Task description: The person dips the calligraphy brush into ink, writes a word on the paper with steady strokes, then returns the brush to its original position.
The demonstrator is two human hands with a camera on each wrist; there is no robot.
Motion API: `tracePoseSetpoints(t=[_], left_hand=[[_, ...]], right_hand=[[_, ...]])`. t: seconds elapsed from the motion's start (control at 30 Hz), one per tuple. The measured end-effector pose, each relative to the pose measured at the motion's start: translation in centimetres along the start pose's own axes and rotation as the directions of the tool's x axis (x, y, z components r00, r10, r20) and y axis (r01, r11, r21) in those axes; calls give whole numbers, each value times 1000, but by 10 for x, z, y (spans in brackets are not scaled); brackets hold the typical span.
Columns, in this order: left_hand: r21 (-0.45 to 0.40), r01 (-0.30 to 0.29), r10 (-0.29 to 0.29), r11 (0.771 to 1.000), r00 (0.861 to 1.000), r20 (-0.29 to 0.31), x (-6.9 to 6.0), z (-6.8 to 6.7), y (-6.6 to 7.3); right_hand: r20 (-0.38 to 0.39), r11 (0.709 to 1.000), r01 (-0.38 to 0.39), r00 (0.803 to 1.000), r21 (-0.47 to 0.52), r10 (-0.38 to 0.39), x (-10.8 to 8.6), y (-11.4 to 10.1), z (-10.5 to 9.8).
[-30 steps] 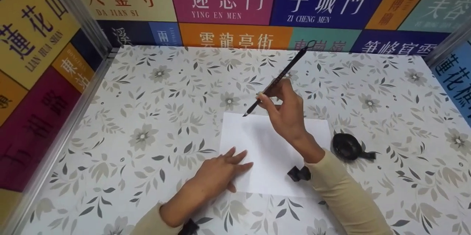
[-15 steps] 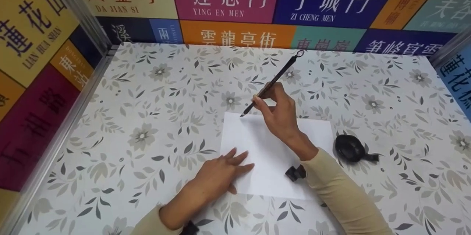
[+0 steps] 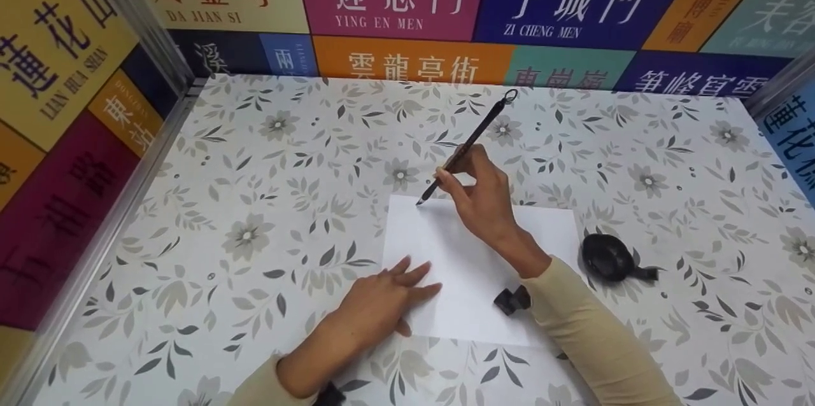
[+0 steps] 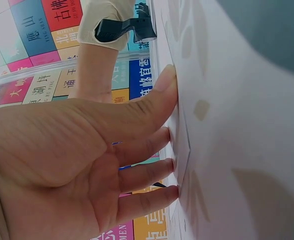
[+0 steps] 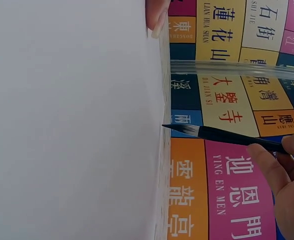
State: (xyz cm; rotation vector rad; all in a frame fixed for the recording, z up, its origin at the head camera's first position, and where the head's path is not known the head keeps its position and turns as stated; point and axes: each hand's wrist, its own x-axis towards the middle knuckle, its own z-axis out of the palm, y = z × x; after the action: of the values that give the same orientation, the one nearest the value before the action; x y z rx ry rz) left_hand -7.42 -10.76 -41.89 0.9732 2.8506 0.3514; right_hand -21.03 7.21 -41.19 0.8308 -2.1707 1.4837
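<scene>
Brush (image 3: 479, 131) and paper (image 3: 461, 272) should, it seems, be treated gently: the tip set down softly so its hairs are not squashed, the paper pressed flat so it is not dragged. A light pinch should be enough, and the wrist is best lifted off the paper so nothing gets smudged.

The brush is pinched by the thumb and fingers of the right hand (image 3: 487, 202), which is held over the far part of the paper. From that hand, the tip is pointed down and left, at the paper's far left corner; whether the paper is touched by it cannot be told for sure. The left hand (image 3: 377, 301) is spread on the paper's near left corner, with nothing gripped. A black dish (image 3: 605, 258) is set just right of the paper on the flowery surface (image 3: 255, 170).
</scene>
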Motion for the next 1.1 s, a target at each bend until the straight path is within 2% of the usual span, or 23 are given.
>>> tracePoseSetpoints(t=[0.63, 0.83, 1.1], left_hand=[[-15, 3, -3, 1000, 1000, 28, 1, 2, -2], [-24, 8, -7, 1000, 999, 31, 1, 1, -1], [-27, 2, -2, 1000, 1000, 6, 0, 1, -1]], right_hand=[[32, 999, -33, 999, -13, 33, -1, -1, 2], [52, 999, -6, 999, -36, 8, -2, -2, 2], [69, 1000, 12, 998, -4, -12, -3, -2, 3]])
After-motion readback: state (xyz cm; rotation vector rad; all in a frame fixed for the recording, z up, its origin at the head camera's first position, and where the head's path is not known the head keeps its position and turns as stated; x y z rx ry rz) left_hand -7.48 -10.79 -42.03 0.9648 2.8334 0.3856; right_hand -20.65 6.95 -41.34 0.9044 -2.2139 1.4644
